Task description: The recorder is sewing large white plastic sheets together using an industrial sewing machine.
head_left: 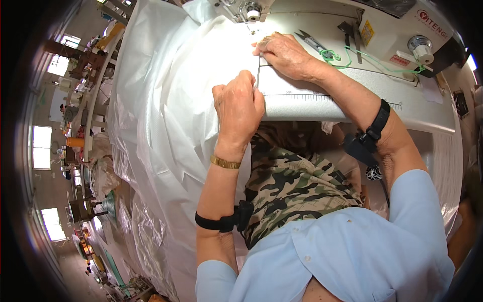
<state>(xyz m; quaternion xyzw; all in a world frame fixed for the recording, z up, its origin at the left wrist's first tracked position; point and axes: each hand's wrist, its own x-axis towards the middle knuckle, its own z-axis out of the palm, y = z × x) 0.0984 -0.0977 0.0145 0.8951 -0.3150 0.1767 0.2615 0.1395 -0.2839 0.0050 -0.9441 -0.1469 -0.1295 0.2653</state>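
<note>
A large sheet of white fabric (176, 95) covers the left of the sewing machine bed and hangs down past its front edge. Near the front edge of the bed, my left hand (237, 103) is closed in a fist on the sheet's right edge. My right hand (287, 54) lies farther forward, its bent fingers pinching the same edge close to the needle area. Just beyond the fingertips is the sewing machine head (246, 11), with a bright light on the cloth below. Glare washes out the needle and presser foot.
Thread snips (313, 42) tied with green cord (347, 55) lie right of my right hand, beside a dark flat tool (347, 31). A white knob (420, 49) sits on the machine's right side. Clear plastic sheeting (146, 221) hangs at the left.
</note>
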